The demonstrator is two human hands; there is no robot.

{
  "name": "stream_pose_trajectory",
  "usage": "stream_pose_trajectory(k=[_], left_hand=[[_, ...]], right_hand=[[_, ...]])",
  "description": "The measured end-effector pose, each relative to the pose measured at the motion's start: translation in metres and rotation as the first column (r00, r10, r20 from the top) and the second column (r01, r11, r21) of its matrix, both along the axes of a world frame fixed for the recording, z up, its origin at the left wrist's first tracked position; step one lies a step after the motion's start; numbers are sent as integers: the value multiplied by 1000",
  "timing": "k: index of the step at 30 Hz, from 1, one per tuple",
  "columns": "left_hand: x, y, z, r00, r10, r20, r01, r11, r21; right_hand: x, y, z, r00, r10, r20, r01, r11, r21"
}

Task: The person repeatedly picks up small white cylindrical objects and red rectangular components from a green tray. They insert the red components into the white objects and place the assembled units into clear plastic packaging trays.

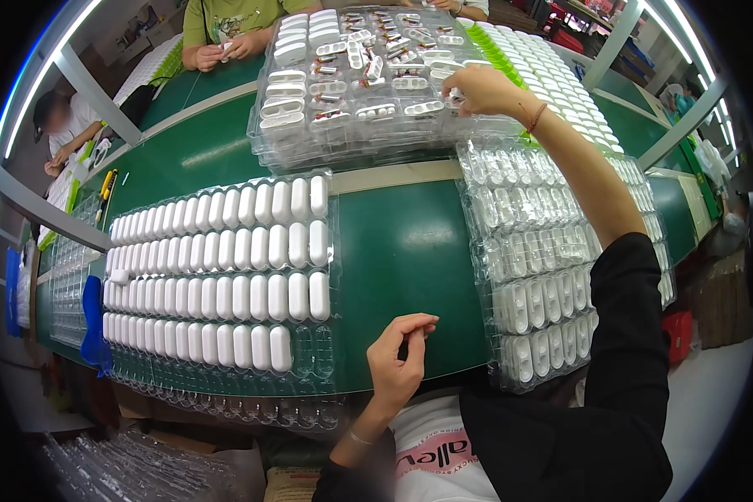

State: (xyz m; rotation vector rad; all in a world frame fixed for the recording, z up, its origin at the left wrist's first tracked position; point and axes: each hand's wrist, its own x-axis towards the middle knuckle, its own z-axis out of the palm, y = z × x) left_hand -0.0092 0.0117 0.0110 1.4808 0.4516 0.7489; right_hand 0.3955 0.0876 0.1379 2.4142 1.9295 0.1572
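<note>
My right hand reaches far forward over a stack of clear plastic trays. Its fingers are pinched together at the stack's right side, over a small whitish part I cannot make out clearly. Around it in the top tray lie open white oval cases, some with small red-and-silver parts on them. Close to my body, my left hand is raised above the green table, thumb and forefinger closed together. A tiny greyish thing shows at its fingertips, too small to name.
At left, a clear tray holds rows of closed white oval cases. Another clear tray stack stands right, under my right arm. Bright green trays with white pieces lie behind. A blue object touches the left tray. Across the table, a person in green handles something small.
</note>
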Motion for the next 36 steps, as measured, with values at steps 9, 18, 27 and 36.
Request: stream_pose_trajectory(k=[9, 18, 27, 36], left_hand=[[1, 0, -3, 1000, -12, 3, 12, 1000, 3], [4, 2, 1, 1000, -14, 11, 14, 999, 31], [3, 4, 4, 1000, -27, -8, 27, 999, 45], [2, 6, 3, 999, -52, 0, 52, 998, 27]], right_hand=[[11, -6, -6, 991, 136, 5, -134, 969, 210], [14, -2, 21, 911, 126, -393, -49, 978, 201], [-36, 29, 31, 626, -31, -779, 243, 957, 157], [-35, 121, 30, 212, 119, -970, 309, 933, 182]])
